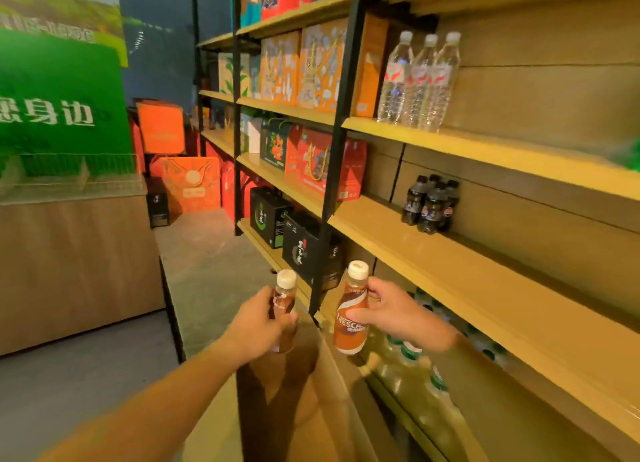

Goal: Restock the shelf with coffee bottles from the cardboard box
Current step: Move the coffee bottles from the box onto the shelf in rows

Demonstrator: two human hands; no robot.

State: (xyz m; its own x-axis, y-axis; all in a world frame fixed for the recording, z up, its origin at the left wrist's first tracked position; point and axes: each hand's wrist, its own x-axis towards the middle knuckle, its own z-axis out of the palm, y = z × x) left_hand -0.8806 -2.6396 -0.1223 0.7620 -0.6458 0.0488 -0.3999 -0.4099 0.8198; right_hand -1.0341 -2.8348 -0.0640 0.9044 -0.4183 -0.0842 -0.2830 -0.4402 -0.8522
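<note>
My left hand (258, 323) grips a brown coffee bottle (284, 299) with a white cap, held upright. My right hand (398, 314) grips a second coffee bottle (351, 318), orange-brown with a white cap and a Nescafe label, also upright. Both bottles hang above the open cardboard box (311, 402) on the floor below my arms. The wooden shelf (450, 253) runs along the right, its middle board level with the bottle caps and largely bare beside some cola bottles.
Several dark cola bottles (431, 203) stand on the middle board. Clear water bottles (419, 80) stand one board higher. Green-capped bottles (412, 350) fill the lowest shelf. A black upright post (332, 170) divides the shelving. Gift boxes (311, 160) fill the left bay. A wooden counter (76, 267) stands at left.
</note>
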